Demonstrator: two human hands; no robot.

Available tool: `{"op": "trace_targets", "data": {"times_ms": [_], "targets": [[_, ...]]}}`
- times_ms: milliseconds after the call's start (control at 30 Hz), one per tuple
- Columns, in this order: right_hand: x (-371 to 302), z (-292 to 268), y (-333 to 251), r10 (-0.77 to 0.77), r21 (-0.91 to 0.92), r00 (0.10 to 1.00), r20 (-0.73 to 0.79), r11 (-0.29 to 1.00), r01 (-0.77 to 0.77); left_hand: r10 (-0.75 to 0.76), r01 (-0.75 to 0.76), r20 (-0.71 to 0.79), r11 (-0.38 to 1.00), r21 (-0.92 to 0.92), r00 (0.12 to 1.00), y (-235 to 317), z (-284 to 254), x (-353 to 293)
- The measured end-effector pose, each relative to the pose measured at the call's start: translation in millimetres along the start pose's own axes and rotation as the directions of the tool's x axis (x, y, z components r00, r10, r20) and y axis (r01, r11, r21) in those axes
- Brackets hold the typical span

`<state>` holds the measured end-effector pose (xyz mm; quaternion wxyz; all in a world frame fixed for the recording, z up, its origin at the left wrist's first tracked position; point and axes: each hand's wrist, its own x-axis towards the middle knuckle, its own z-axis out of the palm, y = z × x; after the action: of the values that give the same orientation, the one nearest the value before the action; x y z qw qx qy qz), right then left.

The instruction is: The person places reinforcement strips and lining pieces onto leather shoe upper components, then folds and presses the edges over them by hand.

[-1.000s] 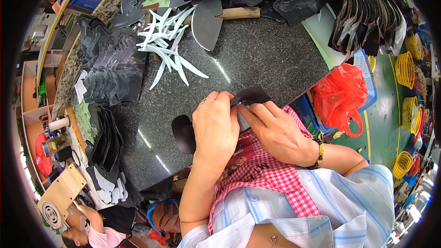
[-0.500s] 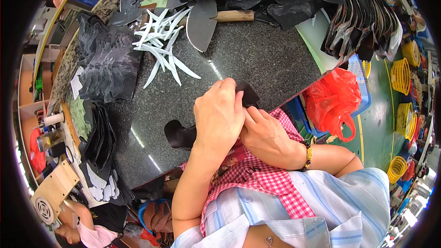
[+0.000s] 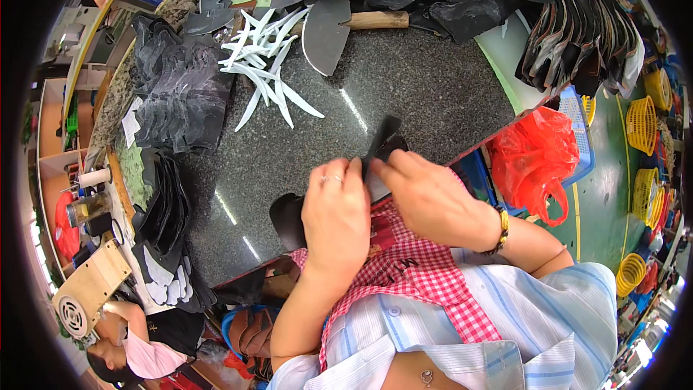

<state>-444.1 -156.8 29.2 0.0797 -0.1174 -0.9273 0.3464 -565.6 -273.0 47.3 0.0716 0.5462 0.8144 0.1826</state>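
Note:
A pliable black cut piece (image 3: 385, 137), like leather, is pinched between my two hands close to the table's front edge. Its upper end stands up folded past my fingertips, and another dark part (image 3: 287, 218) shows beyond the left side of my left hand. Whether both parts belong to one piece is hidden by that hand. My left hand (image 3: 336, 209), with a ring on it, grips from the left. From the right, my right hand (image 3: 437, 198) closes on it, fingertips near the left ones. Farther off lie a heap of curved white strips (image 3: 268, 65) and a grey-black leaf-shaped piece (image 3: 326, 32).
Stacks of black pieces stand at the left (image 3: 180, 101) and far right (image 3: 577, 29) of the speckled stone table (image 3: 433, 94). A wooden handle (image 3: 377, 20) lies at the back. A red plastic bag (image 3: 534, 159) hangs by the right edge. Another person (image 3: 148, 347) sits lower left.
My hands have drawn level, side by side, with the left no longer above the right. The black piece's upper end now stands up more narrowly. The whole view has shifted slightly.

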Motion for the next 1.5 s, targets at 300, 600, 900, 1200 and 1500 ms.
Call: {"op": "trace_targets", "data": {"times_ms": [300, 600, 900, 1200, 1500], "targets": [[41.3, -23.2, 3.4, 0.347, 0.089, 0.935, -0.073, 0.936, -0.341, 0.225, -0.209, -0.039, 0.946, 0.248, 0.974, -7.6, 13.1, -13.1], [12.4, -16.7, 3.9, 0.248, 0.373, 0.965, -0.084, 0.906, -0.2, -0.119, 0.118, 0.017, 0.933, -0.341, 0.993, -29.5, -16.1, 23.0], [-0.5, -8.1, 12.7, -0.177, 0.124, 0.967, -0.182, 0.972, 0.201, -0.164, 0.182, 0.1, 0.959, -0.217, 0.981, -24.4, -17.3, 29.8], [1.6, -1.8, 0.5, -0.095, -0.059, 0.994, 0.06, 0.993, 0.098, -0.068, 0.077, 0.049, 0.978, -0.194, 0.996, -15.2, -15.9, 15.2], [4.8, -1.6, 9.6, -0.017, 0.033, 0.981, -0.191, 0.999, 0.024, 0.188, -0.191, 0.035, 0.965, 0.181, 0.982, -4.5, 0.0, -13.2]]}}
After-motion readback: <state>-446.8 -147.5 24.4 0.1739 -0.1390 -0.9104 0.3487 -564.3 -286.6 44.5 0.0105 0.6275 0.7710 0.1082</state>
